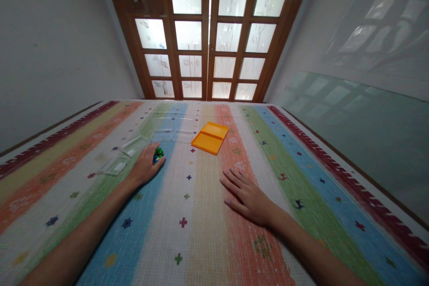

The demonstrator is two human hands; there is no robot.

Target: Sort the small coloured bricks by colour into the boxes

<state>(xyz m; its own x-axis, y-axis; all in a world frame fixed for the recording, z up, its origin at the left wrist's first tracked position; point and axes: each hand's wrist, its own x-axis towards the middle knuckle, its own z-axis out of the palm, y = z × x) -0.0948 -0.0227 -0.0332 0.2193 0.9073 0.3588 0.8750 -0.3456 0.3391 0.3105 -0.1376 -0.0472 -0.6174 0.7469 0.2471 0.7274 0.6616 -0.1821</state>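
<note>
My left hand (146, 161) rests on the striped cloth with its thumb and fingers curved around a small cluster of green and blue pieces (158, 155). What kind of pieces they are is too small to make out, and the fingers partly cover them. Flat on the cloth to the right, my right hand (248, 197) has its fingers stretched out and holds nothing. Beyond and between the hands lies an orange plastic case (210, 138), opened out flat with two shallow halves facing up. Just left of my left hand is a clear plastic box (132, 145).
Another small clear container (115, 166) sits nearer on the left. A transparent divided tray (162, 135) lies behind my left hand. The striped tablecloth (208, 232) covers the table, with walls at both sides and a wooden glass-paned door (208, 31) beyond the far edge.
</note>
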